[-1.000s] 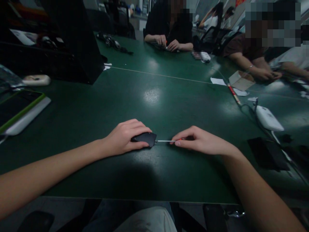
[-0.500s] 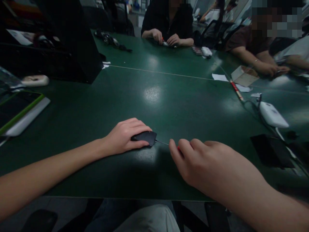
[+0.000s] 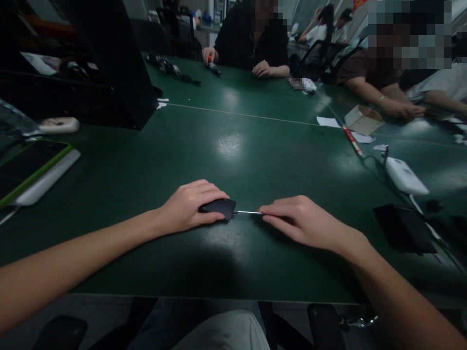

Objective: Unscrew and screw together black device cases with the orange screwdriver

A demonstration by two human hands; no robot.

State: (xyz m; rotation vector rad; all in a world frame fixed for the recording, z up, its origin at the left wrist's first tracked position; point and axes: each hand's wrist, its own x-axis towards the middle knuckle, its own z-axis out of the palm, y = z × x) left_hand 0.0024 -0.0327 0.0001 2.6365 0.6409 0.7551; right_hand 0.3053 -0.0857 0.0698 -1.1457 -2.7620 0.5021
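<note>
left hand (image 3: 191, 206) on black case (image 3: 219, 208), right hand (image 3: 302, 221) – screwdriver (image 3: 250, 212)

A dark green desk (image 3: 233, 146) fills the view. At nine o'clock lie a green-edged tablet (image 3: 25, 167) on a white slab and, just beyond it, a pale oval case (image 3: 58, 125). A tall black box (image 3: 109, 63) stands at ten o'clock. At two o'clock sit a small cardboard box (image 3: 363, 120), paper scraps and a red-and-white pen (image 3: 352, 138). At three o'clock rest a white device (image 3: 404, 176) with a cable and a flat black phone (image 3: 403, 228). Other people sit along the far edge at twelve to two.
</note>
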